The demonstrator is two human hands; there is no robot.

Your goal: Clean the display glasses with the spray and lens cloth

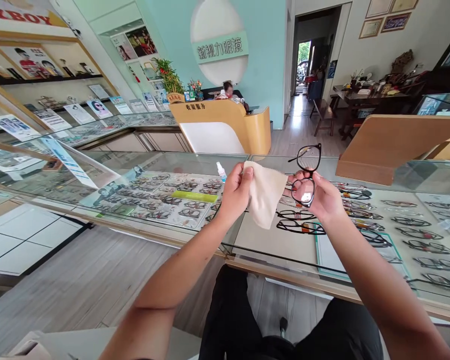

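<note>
My left hand pinches the upper corner of a cream cleaning cloth, which hangs down toward the right. In my right hand is a pair of black-framed eyeglasses, held near the bridge and turned on end, one lens above the other. The cloth's right edge comes close to the fingers of my right hand; whether they touch is unclear. Both hands are above a glass display counter. A small white spray bottle with blue liquid stands on the glass just beyond my left hand.
Rows of eyeglasses lie inside the counter under the glass. A brown cardboard-coloured panel stands at the right. Farther back, a person sits behind a curved wooden reception desk. Shelves and more showcases line the left side.
</note>
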